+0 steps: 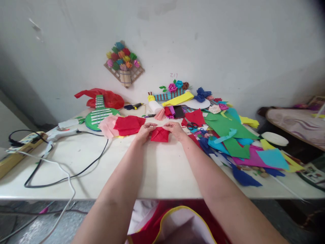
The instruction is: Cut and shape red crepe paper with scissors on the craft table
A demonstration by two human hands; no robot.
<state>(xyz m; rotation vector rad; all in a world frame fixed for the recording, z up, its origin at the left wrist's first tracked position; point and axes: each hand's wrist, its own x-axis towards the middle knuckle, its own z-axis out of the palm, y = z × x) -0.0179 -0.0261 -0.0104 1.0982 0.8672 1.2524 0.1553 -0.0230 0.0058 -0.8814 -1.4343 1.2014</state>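
Observation:
A small folded piece of red crepe paper [159,135] lies between my hands at the middle of the table, with crease lines across it. My left hand [146,131] pinches its upper left corner. On the upper right corner, my right hand [174,128] closes thumb and fingers in the same way. Just left of my left hand is a stack of red paper sheets [129,124], beside crumpled pale pink paper [108,126]. To the right of my right hand, dark-handled scissors [192,126] rest by another red paper sheet [196,117].
Coloured paper scraps [236,135] cover the table's right side. A glue gun [62,134], black cable [91,167] and power strip [24,150] occupy the left. Behind stand a green guitar-shaped craft [100,115] and a yellow paper roll [179,99]. A flower craft [124,64] hangs on the wall.

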